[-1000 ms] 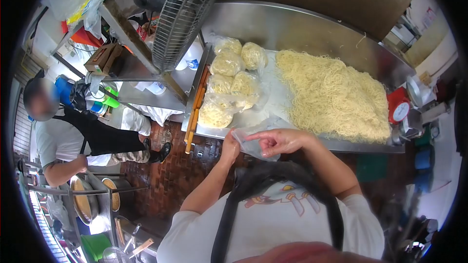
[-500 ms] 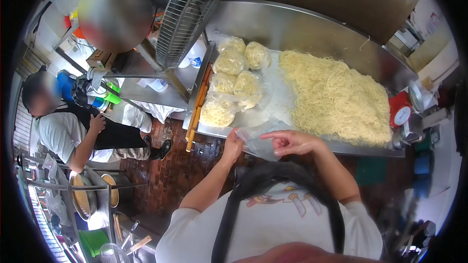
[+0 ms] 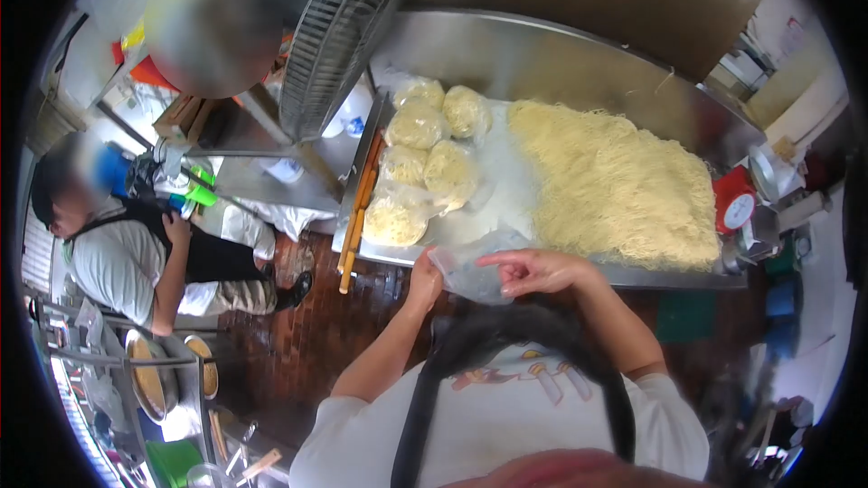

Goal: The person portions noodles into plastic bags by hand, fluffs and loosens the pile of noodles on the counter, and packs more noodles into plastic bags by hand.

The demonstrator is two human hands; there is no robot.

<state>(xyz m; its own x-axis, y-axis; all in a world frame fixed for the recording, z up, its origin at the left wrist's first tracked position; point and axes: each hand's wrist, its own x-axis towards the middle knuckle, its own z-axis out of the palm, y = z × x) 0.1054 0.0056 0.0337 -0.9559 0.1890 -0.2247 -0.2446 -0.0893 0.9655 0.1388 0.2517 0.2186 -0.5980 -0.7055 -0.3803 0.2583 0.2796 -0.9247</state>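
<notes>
A clear plastic bag [image 3: 475,273] hangs between my hands at the table's front edge. My left hand [image 3: 424,280] pinches its left side. At the bag's right side is my right hand [image 3: 535,272], index finger stretched out to the left and the other fingers curled; whether it grips the film is hard to see. Beyond, several filled bags of noodles [image 3: 418,125] are grouped on the left of the metal table. A large heap of loose pale noodles [image 3: 624,185] covers the right part.
Wooden sticks [image 3: 359,208] lie along the table's left edge. A fan [image 3: 333,36] stands over the back left. A red scale [image 3: 737,203] sits at the right end. Another person [image 3: 117,262] in a dark apron stands at the left, near a rack with pots [image 3: 149,375].
The bag and both my hands have shifted slightly left since half a second ago. The view has moved a little. The other person's head has turned and lowered.
</notes>
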